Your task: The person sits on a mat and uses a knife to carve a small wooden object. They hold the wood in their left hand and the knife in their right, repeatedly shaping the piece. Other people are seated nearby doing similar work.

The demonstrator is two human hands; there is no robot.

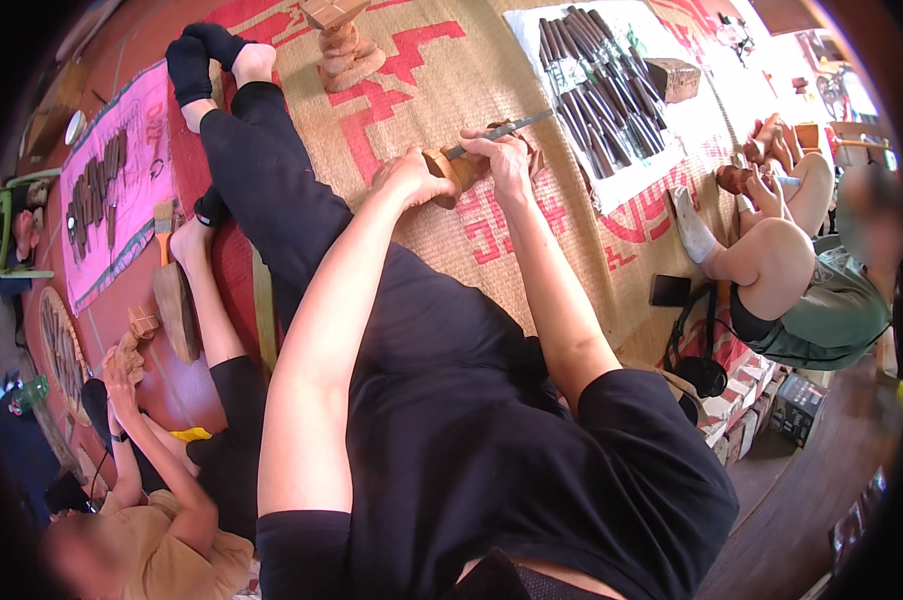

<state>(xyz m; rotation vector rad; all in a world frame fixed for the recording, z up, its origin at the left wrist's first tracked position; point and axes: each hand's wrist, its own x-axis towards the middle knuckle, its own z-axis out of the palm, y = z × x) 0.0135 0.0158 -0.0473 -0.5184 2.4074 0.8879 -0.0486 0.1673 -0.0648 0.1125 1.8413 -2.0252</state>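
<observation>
Since the small tan block of carved wood [449, 170] is braced only by the left hand [409, 178] curled tight around it, a slip is the obvious worry here: if the slim metal-bladed chisel [499, 130] skids off the grain, its tip gets driven straight toward those left fingers. The chisel is pinched snugly in the right hand [506, 158], blade laid across the top of the block, though exactly where the edge bites can't really be made out from this angle. The block is held up over the lap, above the woven straw mat with red patterning [451, 70], not rested on anything solid, so wobble could be caused by a hard push. Too much force could also split a piece off along the grain.

Texture-wise, the wood looks matte and pale brown with rounded, worked corners. The mat is coarse and ribbed. A row of dark-handled carving tools [596, 90] is laid out on a white cloth [631, 175] just beyond, with a squarish brown wooden block [674, 78] beside it.
</observation>
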